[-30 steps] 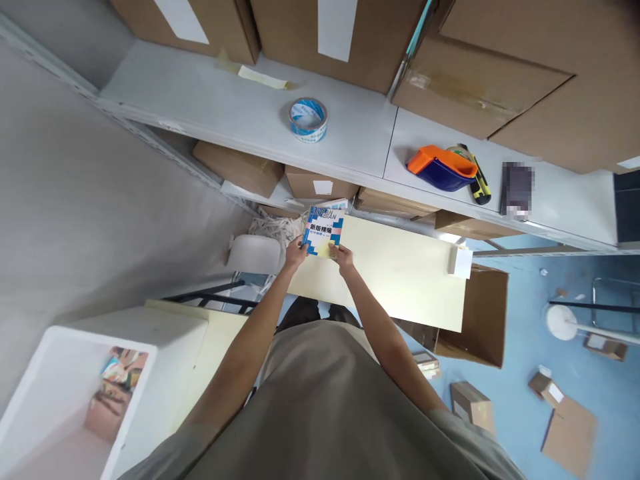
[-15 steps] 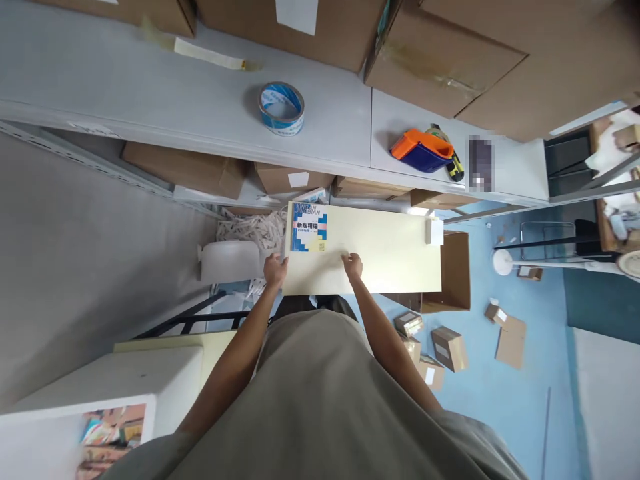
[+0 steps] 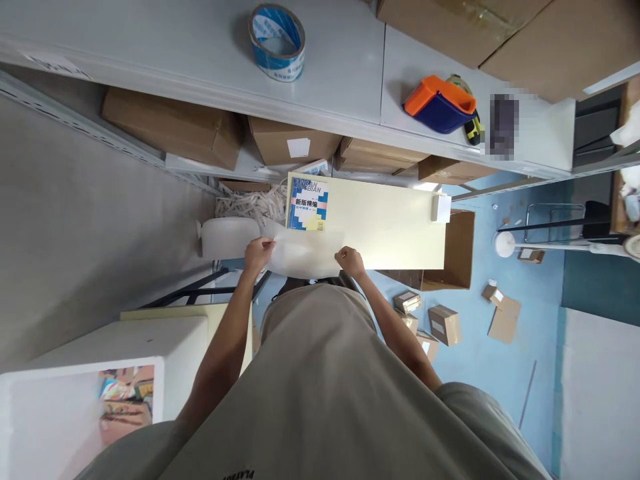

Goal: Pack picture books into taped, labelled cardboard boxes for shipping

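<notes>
A thin translucent sheet [image 3: 306, 255] stretches between my two hands over the near left part of the cream tabletop [image 3: 390, 223]. My left hand [image 3: 259, 255] pinches its left end, just beyond the table's left edge. My right hand [image 3: 351, 261] has its fingers closed at the sheet's right end, above the tabletop. Behind the sheet, a blue, white and yellow book [image 3: 307, 205] lies flat at the table's left end. The sheet's far edge runs close to the book's near edge; whether they touch I cannot tell.
A small white block [image 3: 441, 208] sits at the table's right end, beside an open cardboard box [image 3: 461, 250]. The grey shelf [image 3: 340, 73] beyond holds a tape roll [image 3: 278, 43] and an orange-blue tape dispenser [image 3: 439, 103]. A white stool [image 3: 230, 238] stands left.
The translucent sheet now shows, lifted between my hands. My left hand has moved left, away from the table edge. The view has tilted, so the shelf sits higher in frame.
</notes>
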A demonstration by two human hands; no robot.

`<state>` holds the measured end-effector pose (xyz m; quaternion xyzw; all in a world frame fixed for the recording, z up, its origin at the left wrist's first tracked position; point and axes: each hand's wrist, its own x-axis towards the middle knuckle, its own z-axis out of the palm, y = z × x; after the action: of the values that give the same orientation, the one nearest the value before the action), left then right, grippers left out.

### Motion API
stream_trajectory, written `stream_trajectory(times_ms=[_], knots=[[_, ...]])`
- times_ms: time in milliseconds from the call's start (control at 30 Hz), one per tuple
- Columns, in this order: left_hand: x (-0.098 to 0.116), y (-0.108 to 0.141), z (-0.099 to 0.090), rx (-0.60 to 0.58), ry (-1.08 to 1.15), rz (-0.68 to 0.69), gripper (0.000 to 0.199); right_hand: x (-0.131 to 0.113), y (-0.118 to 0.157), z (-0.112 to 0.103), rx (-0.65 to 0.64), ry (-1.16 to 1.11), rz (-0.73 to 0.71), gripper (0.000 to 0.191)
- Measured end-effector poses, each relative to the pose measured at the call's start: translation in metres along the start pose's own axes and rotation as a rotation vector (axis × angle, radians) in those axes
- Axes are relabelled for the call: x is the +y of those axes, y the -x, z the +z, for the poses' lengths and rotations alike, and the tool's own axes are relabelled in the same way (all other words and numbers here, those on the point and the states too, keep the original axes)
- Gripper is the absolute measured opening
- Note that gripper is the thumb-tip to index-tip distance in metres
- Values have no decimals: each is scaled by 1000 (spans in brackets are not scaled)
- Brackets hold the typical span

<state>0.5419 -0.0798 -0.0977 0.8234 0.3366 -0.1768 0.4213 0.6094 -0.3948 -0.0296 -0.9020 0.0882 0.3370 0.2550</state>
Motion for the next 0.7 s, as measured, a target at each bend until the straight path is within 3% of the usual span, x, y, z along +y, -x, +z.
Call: stream_trajectory(times_ms=[167, 367, 467, 567, 700], knots=[[10, 15, -37, 61, 232, 171, 30, -17, 29, -46, 127, -255, -309, 14], [43, 41, -49, 126, 302, 229, 30, -18, 43, -107, 77, -486, -424, 23], [73, 67, -44, 174, 347, 238, 36, -3, 46, -137, 50, -576, -435, 28], [118, 102, -33, 194, 393, 267, 38, 24, 48, -178, 31, -673, -439, 31], [196, 145, 11, 183, 445, 329, 34, 83, 42, -248, 100, -748, -425, 28]])
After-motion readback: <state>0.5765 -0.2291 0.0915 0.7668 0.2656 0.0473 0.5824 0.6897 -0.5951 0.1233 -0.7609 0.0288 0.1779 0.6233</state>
